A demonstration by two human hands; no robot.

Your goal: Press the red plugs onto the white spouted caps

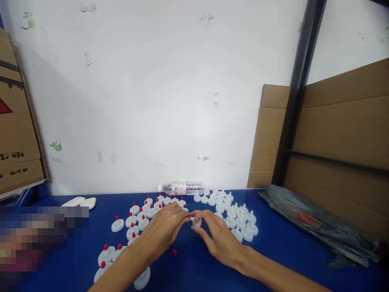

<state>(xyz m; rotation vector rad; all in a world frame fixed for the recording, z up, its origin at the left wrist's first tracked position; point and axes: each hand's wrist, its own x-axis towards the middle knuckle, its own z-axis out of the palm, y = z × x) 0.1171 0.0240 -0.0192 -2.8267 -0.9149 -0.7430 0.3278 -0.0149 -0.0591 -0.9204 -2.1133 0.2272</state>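
Above the middle of the blue table, my right hand (217, 233) pinches a white nozzle cap (197, 222) by its round base, between thumb and fingers. The cap lies on its side with its spout toward the left. My left hand (170, 221) is closed at that spout, its fingertips on a small red tip (189, 217). Partly hidden behind my left hand and forearm are white caps with red tips (132, 221). Past my right hand sit several white nozzle caps without red tips (240, 223). A loose red tip (175, 252) lies between my forearms.
A clear plastic bottle (185, 188) lies along the wall. Grey plastic bags (313, 223) rest at the right, by cardboard sheets (340, 134) and a black post (293, 97). Two white oval pieces (88, 203) and a cardboard box (20, 121) are at the left.
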